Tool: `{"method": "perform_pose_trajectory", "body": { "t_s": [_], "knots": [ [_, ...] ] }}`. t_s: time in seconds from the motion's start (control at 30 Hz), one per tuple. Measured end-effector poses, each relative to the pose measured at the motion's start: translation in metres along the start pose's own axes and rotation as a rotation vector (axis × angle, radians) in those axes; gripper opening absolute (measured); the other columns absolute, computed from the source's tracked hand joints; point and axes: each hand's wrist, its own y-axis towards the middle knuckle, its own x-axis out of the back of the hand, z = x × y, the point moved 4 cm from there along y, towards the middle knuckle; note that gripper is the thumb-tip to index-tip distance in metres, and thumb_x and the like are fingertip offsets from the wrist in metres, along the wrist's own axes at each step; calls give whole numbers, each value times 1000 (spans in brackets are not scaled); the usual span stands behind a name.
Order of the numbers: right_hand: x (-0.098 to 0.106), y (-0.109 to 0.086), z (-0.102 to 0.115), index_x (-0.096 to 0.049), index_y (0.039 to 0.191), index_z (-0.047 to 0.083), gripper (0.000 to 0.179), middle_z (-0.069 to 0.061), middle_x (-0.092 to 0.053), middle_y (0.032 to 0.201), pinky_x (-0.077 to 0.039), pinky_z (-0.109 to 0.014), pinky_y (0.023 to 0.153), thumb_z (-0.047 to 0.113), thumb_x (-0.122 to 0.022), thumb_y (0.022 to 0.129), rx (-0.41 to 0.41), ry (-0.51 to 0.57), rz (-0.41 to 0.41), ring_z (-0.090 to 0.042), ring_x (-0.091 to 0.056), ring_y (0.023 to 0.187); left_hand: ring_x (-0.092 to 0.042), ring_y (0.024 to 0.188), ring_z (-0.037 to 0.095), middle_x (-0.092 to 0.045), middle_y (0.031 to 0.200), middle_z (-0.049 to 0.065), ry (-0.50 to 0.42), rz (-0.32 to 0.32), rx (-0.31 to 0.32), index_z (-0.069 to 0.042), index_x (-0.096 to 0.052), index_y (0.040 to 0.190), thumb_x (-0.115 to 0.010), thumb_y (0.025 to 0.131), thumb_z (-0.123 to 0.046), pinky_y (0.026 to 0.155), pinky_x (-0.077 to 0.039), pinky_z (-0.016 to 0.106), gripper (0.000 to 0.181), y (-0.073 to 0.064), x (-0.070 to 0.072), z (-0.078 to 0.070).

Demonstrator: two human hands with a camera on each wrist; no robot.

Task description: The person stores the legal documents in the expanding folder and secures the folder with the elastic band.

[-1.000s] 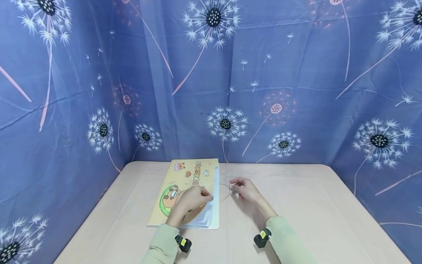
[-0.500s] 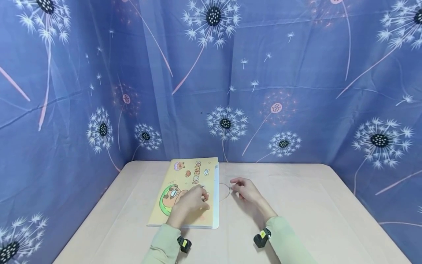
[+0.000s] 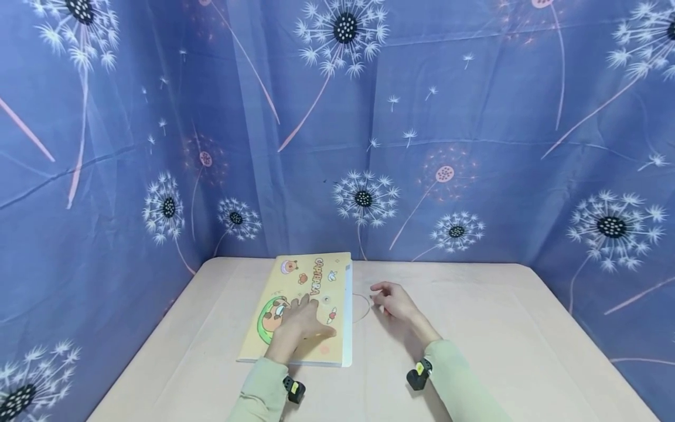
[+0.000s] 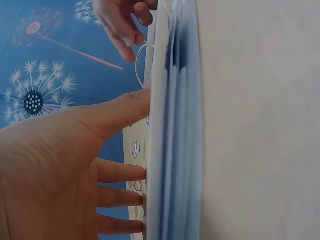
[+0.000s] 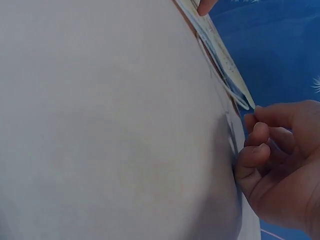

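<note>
A yellow document folder [image 3: 287, 275] with cartoon capybaras on its cover lies left of centre on the table. My left hand [image 3: 300, 322] is spread on the cover, fingers straight, thumb reaching toward the folder's right edge. In the left wrist view, the thumb [image 4: 125, 107] presses at the edge of the cover, with several pale inner leaves [image 4: 180, 140] stacked below. A thin elastic cord loop [image 3: 364, 298] sticks out from the folder's right side. My right hand [image 3: 392, 302] pinches its outer end between thumb and fingertips, just off the folder, as the right wrist view [image 5: 280, 155] shows.
The pale table [image 3: 474, 328] extends to the right of the folder and in front of it. A blue curtain with dandelions [image 3: 422, 117] hangs behind the table and along its left side. Each sleeve carries a small black wrist camera [image 3: 294, 390].
The folder's cover, lifted at its front right corner a second ago, now lies down over the papers. My left hand has spread from a pinch to straight fingers. My right hand stays in place.
</note>
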Motion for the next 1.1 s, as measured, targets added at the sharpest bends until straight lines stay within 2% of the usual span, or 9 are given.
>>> {"method": "perform_pose_trajectory", "body": {
  "t_s": [0.13,0.37,0.57,0.77,0.9,0.97,1.1],
  "knots": [
    [-2,2,-1,-60,126,-6,34,-10,-59,78,-34,-24,42,3,-57,94,5,-19,35,-10,-43,47,-51,117,41,-53,139,21,-11,7,2,-1,-59,132,-84,64,-58,98,-42,59,92,0,0,0],
    [-6,5,-4,-65,121,-4,29,-8,-60,73,-34,-23,40,3,-59,94,29,-120,90,-9,-40,44,-52,114,39,-56,136,18,2,14,10,-3,-61,131,-84,63,-60,99,-42,59,91,0,-2,1],
    [-10,9,-4,-72,115,5,24,-2,-56,65,-31,-21,39,6,-58,96,23,-145,70,-7,-36,42,-53,111,37,-57,133,18,21,12,12,-3,-61,130,-83,64,-60,96,-43,58,90,1,-1,1],
    [-14,13,-2,-77,106,7,18,-4,-70,76,-32,-21,41,9,-65,92,73,-148,20,-6,-34,41,-53,110,37,-58,132,17,29,10,14,-3,-61,130,-83,64,-60,95,-44,58,91,1,0,2],
    [-19,15,4,-78,103,9,16,-6,-74,88,-36,-21,44,11,-68,91,97,-157,-1,-7,-42,45,-53,113,38,-58,132,17,20,8,16,-3,-61,131,-84,63,-60,97,-43,58,91,2,0,3],
    [-21,16,7,-77,105,9,17,-6,-73,90,-40,-21,47,14,-70,90,112,-170,-15,-8,-48,49,-52,113,37,-58,132,17,15,10,18,-4,-61,131,-83,63,-60,98,-42,58,91,2,-1,4],
    [-24,17,13,-74,108,9,23,-5,-70,87,-48,-25,65,20,-73,88,154,-203,-65,-10,-58,69,-53,114,37,-58,132,17,9,14,18,-4,-61,131,-83,64,-61,99,-41,58,91,3,-3,4]
  ]
}}
